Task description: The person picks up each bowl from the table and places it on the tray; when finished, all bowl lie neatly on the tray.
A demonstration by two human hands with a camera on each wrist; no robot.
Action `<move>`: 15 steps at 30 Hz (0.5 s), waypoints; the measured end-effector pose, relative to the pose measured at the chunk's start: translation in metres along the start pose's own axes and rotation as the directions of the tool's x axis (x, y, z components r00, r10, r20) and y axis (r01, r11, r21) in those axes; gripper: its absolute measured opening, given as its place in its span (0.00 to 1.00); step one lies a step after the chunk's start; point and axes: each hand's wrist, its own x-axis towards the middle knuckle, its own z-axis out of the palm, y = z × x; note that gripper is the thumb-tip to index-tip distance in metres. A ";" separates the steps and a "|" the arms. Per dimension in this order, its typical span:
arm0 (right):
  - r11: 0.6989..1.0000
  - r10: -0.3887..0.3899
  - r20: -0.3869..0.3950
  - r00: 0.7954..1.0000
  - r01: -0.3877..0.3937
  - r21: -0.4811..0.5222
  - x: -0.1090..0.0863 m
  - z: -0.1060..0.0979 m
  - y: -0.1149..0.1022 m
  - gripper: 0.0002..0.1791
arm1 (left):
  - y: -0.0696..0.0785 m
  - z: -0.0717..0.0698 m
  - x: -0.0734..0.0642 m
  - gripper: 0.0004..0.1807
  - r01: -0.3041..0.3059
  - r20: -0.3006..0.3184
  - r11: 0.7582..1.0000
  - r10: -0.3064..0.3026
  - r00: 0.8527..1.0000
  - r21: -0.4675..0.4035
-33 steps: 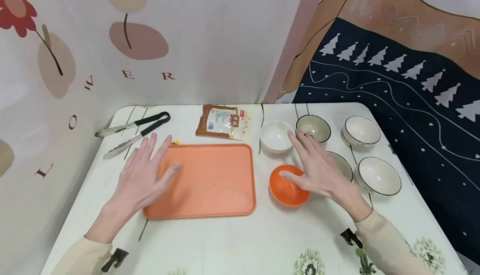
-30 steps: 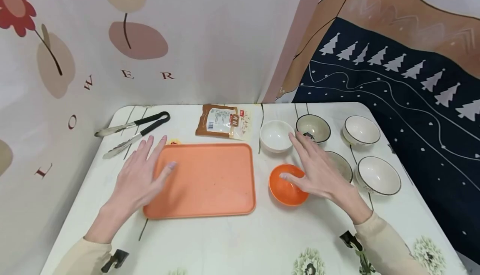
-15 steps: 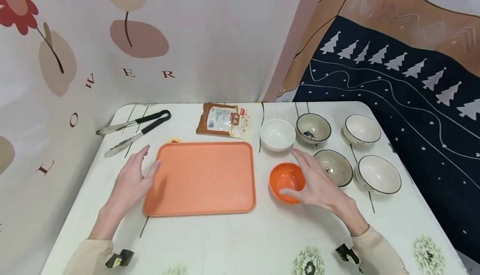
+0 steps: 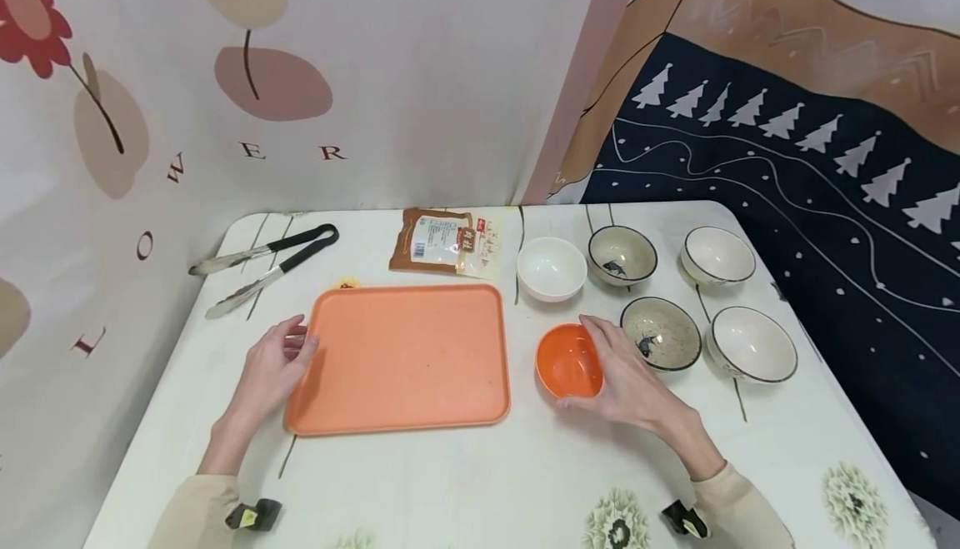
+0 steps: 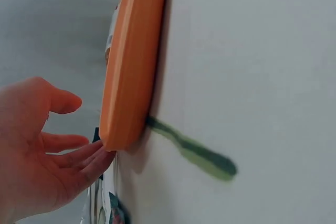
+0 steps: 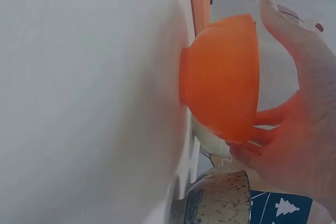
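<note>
My right hand (image 4: 626,378) spans the small orange bowl (image 4: 564,363), its thumb by the near side and its fingers by the right side. In the right wrist view the thumb stands apart from the rim of the orange bowl (image 6: 223,77), while the fingers reach its far side; whether they touch cannot be told. At the left edge of the orange tray (image 4: 408,366), my left hand (image 4: 272,366) has its fingers loosely bent. In the left wrist view these fingers (image 5: 79,161) come close to the corner of the tray (image 5: 128,77), and the thumb is apart from it.
Behind the orange bowl stands a white bowl (image 4: 551,270). Two speckled beige bowls (image 4: 622,256) and two dark-rimmed white bowls (image 4: 752,345) are to the right. Black-handled tongs (image 4: 277,266) lie at the back left. A brown food packet (image 4: 444,242) lies behind the tray.
My left hand has moved down and toward me, from over the tray's far left corner to its left edge, fingers bending. My right hand has lowered beside the orange bowl.
</note>
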 end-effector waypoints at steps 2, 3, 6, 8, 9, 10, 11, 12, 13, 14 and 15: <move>1.000 0.002 0.012 1.000 -0.002 0.005 0.000 0.001 0.000 0.67 | -0.002 0.002 0.002 0.32 0.009 -0.006 1.000 -0.009 1.000 0.006; 1.000 0.002 0.018 1.000 -0.002 0.008 -0.001 0.002 0.000 0.67 | -0.003 0.002 0.002 0.32 0.014 -0.009 1.000 -0.014 1.000 0.007; 1.000 -0.003 0.038 0.999 0.002 0.017 -0.001 0.002 0.001 0.68 | -0.005 0.004 0.003 0.30 0.018 -0.022 1.000 -0.017 1.000 0.014; 1.000 -0.008 0.045 0.999 0.007 0.025 -0.001 0.002 0.001 0.68 | -0.006 0.004 0.003 0.28 0.008 -0.033 1.000 -0.008 0.999 0.019; 0.999 -0.011 0.044 0.999 0.010 0.031 -0.001 0.002 0.002 0.69 | -0.006 0.004 0.003 0.27 0.000 -0.040 1.000 0.001 0.999 0.020; 0.999 -0.015 0.041 0.999 0.014 0.035 -0.001 0.002 0.002 0.69 | -0.007 0.004 0.003 0.27 -0.008 -0.045 1.000 0.009 0.999 0.022; 0.999 -0.016 0.037 0.999 0.015 0.040 -0.002 0.002 0.003 0.68 | -0.007 0.005 0.003 0.26 -0.014 -0.049 1.000 0.015 0.999 0.021; 0.999 -0.020 0.031 0.999 0.018 0.048 -0.002 0.002 0.003 0.68 | -0.008 0.005 0.003 0.25 -0.019 -0.054 1.000 0.020 0.998 0.025; 0.998 -0.023 0.024 0.999 0.022 0.054 -0.001 0.002 0.004 0.68 | -0.008 0.005 0.002 0.24 -0.023 -0.057 0.999 0.024 0.998 0.026; 0.998 -0.026 0.016 1.000 0.025 0.058 -0.001 0.002 0.004 0.68 | -0.009 0.005 0.002 0.23 -0.024 -0.060 0.999 0.026 0.998 0.027; 0.998 -0.028 0.007 1.000 0.027 0.060 -0.001 0.003 0.005 0.67 | -0.010 0.004 0.002 0.23 -0.025 -0.062 0.999 0.027 0.998 0.026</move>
